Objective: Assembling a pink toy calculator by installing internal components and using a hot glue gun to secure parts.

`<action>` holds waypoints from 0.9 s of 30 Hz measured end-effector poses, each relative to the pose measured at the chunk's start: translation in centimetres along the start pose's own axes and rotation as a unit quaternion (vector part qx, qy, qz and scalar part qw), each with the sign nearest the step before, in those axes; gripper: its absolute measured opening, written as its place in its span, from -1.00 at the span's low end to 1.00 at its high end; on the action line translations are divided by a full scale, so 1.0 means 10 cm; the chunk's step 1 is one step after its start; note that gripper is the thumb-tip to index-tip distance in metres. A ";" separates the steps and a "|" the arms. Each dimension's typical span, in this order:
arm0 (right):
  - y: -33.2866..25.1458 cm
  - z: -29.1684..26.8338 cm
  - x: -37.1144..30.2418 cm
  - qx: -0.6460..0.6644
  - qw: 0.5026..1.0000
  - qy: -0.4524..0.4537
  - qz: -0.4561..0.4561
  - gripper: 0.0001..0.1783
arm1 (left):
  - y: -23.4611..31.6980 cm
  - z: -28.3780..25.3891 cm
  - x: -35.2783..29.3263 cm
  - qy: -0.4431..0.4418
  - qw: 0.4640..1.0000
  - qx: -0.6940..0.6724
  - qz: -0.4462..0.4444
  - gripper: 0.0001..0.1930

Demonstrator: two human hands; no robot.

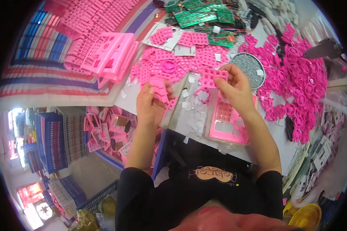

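Note:
My left hand (145,107) is closed around curved pink plastic pieces (159,87) above the table's near edge; its palm side is partly hidden. In my right hand (237,86), thumb and fingers pinch a pink keypad (208,78) with rows of square buttons. Below that hand, a pink calculator-like casing (229,134) with a grid of openings lies on the table, partly covered by my forearm. Just beyond both hands spreads a pile of similar pink keypads (158,58), with a magenta round part (168,66) on top.
A round tray of small grey metal pieces (246,63) stands right of my right hand, beside a heap of magenta ring-shaped parts (296,82). Green circuit boards (196,16) with wires lie at the back. Pink casings (113,54) are stacked at left; a crate of pink parts (104,133) sits below.

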State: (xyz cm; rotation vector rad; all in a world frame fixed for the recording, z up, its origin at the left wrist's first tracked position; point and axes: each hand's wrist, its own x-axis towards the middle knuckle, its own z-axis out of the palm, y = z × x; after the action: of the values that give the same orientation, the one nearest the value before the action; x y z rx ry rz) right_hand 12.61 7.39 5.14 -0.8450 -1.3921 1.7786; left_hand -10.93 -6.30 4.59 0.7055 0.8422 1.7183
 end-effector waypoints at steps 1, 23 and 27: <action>0.07 0.02 0.06 -0.044 0.999 -0.016 -0.007 -0.63 | -0.04 -0.04 -0.04 0.007 1.000 -0.008 -0.006 -0.56; -0.06 -0.15 -0.32 -0.009 0.977 -0.214 -0.018 -0.66 | -0.44 0.65 -0.20 -0.162 0.954 -0.100 -0.233 -0.73; -0.17 -0.18 -0.60 0.017 0.959 -0.285 -0.003 -0.71 | -0.53 0.66 -0.34 -0.175 0.934 -0.010 -0.310 -0.68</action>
State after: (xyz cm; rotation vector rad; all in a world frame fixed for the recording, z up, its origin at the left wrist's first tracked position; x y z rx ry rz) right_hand 17.52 3.55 6.79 -0.3077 -1.7028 2.1319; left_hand -1.88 -7.20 3.94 0.6212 0.6956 0.9962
